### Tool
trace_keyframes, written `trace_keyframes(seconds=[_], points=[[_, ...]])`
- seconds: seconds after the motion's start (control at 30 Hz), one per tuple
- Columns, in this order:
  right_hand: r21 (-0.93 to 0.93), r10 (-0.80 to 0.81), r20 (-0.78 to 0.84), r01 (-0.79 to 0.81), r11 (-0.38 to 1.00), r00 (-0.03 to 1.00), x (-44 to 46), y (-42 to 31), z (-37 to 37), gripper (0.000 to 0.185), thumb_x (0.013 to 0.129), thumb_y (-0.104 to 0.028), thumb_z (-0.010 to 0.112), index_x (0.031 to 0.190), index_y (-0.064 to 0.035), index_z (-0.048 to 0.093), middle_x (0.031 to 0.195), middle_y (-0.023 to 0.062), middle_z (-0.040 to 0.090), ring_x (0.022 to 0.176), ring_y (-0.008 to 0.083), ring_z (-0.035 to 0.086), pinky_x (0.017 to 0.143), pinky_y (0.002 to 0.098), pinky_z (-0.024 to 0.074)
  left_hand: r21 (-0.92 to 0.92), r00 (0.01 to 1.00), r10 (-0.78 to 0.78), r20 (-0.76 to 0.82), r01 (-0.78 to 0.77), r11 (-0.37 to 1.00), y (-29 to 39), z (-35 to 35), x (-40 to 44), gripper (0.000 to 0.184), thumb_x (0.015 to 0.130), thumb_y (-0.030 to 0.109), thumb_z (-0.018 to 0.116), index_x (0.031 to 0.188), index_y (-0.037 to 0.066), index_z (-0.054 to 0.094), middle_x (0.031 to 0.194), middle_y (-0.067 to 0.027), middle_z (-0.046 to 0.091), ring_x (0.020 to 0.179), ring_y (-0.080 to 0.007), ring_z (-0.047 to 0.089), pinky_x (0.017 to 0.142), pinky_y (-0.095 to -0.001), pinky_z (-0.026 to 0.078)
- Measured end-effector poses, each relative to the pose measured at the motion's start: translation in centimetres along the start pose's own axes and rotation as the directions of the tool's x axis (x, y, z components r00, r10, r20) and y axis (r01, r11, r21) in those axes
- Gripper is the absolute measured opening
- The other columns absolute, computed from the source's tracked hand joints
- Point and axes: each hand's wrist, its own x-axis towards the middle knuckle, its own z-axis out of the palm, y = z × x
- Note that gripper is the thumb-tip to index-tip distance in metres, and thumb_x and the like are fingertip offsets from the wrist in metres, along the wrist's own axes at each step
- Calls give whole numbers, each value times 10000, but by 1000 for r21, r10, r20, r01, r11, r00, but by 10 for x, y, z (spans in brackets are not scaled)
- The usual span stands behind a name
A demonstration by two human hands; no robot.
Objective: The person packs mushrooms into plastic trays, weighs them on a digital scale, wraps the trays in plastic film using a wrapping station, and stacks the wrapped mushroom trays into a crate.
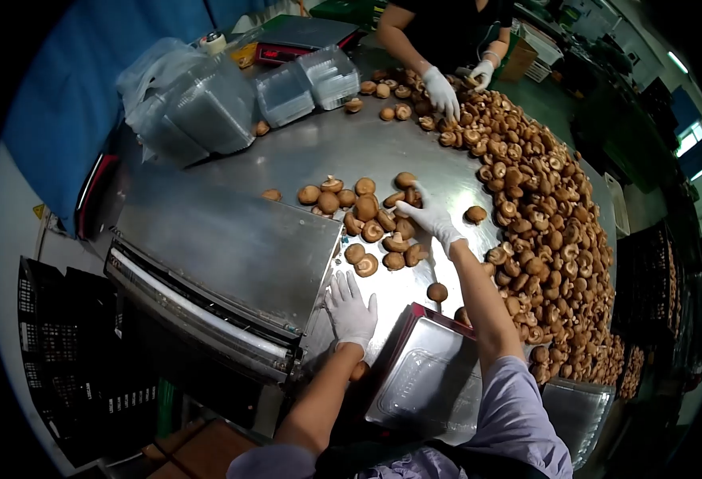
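Observation:
Both my hands wear white gloves. My left hand (352, 313) lies spread on the metal table beside the corner of a flat metal machine (231, 247), holding nothing. My right hand (432, 217) reaches over the table with its fingers apart, touching the right side of a loose group of brown mushrooms (366, 207). A clear plastic tray (423, 379) lies on a red-edged scale (413, 321) near my body, between my forearms. A single mushroom (437, 292) sits just above the scale.
A large mushroom pile (555, 223) covers the right side. Stacked clear trays (207, 104) and another scale (307, 36) stand at the back left. Across the table, a person's gloved hands (442, 92) are at the pile. Black crates (51, 343) stand lower left.

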Motion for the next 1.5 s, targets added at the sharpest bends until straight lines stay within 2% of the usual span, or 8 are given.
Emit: trace_keyframes(seconds=[0.37, 0.5, 0.73, 0.83, 0.97, 1.13, 1.27, 1.5], points=[[460, -130, 371, -61, 886, 919, -45, -28, 45, 606, 847, -367, 658, 1350, -116, 434, 1270, 157, 518, 1156, 248, 501, 976, 333, 413, -375, 998, -67, -20, 54, 925, -3, 0, -2, 1135, 705, 606, 655, 1415, -86, 102, 1444, -277, 238, 1355, -386, 219, 1127, -447, 144], [464, -81, 404, -128, 876, 911, -79, -42, 58, 650, 848, -278, 672, 1401, -124, 366, 1307, 138, 485, 1160, 217, 487, 971, 310, 416, -704, 993, -106, 45, 107, 702, 10, -27, 5, 1220, 542, 316, 870, 1428, -2, 95, 1442, -265, 194, 1339, -402, 233, 1100, -412, 254], [411, -68, 393, -109, 905, 917, -97, -38, 63, 631, 752, -139, 747, 1312, -84, 463, 1189, 121, 567, 1071, 206, 540, 920, 298, 449, -669, 977, -202, 62, 191, 718, 20, -41, -4, 1148, 530, 226, 874, 1409, 33, 160, 1406, -242, 245, 1316, -384, 265, 1060, -408, 323], [420, -29, 351, -129, 898, 936, -98, -43, 63, 567, 754, -81, 735, 1269, -63, 500, 1151, 101, 586, 1020, 182, 555, 913, 296, 457, -887, 963, -257, 80, 186, 422, 17, -35, 0, 1128, 515, 60, 868, 1404, 29, 174, 1404, -221, 262, 1266, -339, 363, 959, -372, 464], [432, -53, 233, -54, 900, 971, -100, -50, 50, 561, 755, -138, 748, 1256, -52, 511, 1121, 111, 598, 978, 197, 574, 865, 292, 484, -912, 974, -225, -20, 75, 404, 23, -66, 3, 1098, 530, 39, 858, 1412, 26, 205, 1396, -224, 290, 1254, -325, 388, 936, -344, 490], [700, -2, 58, -39, 714, 998, -159, -82, 0, 541, 782, -56, 699, 1273, -49, 471, 1082, 129, 585, 939, 193, 595, 806, 281, 516, -997, 999, 14, 31, 30, 76, 53, -109, -5, 1136, 536, -1, 840, 1433, 77, 146, 1430, -192, 223, 1310, -322, 316, 992, -369, 442], [770, 72, -154, 74, 634, 985, -248, -81, -29, 539, 781, -42, 681, 1278, -28, 471, 1111, 115, 574, 1014, 177, 566, 889, 282, 464, -848, 899, 330, -288, -400, 348, 67, -155, -54, 1063, 573, 55, 827, 1439, 90, 212, 1453, -194, 228, 1349, -355, 254, 1097, -379, 289], [316, 95, -550, 101, 943, 830, -389, -36, 10, 580, 780, -91, 700, 1291, 1, 442, 1163, 158, 575, 1072, 234, 554, 941, 326, 434, -699, 666, 745, -31, -548, 460, 61, -134, -129, 811, 666, 197, 767, 1378, 155, 381, 1433, -127, 325, 1184, -317, 480, 928, -352, 467]])
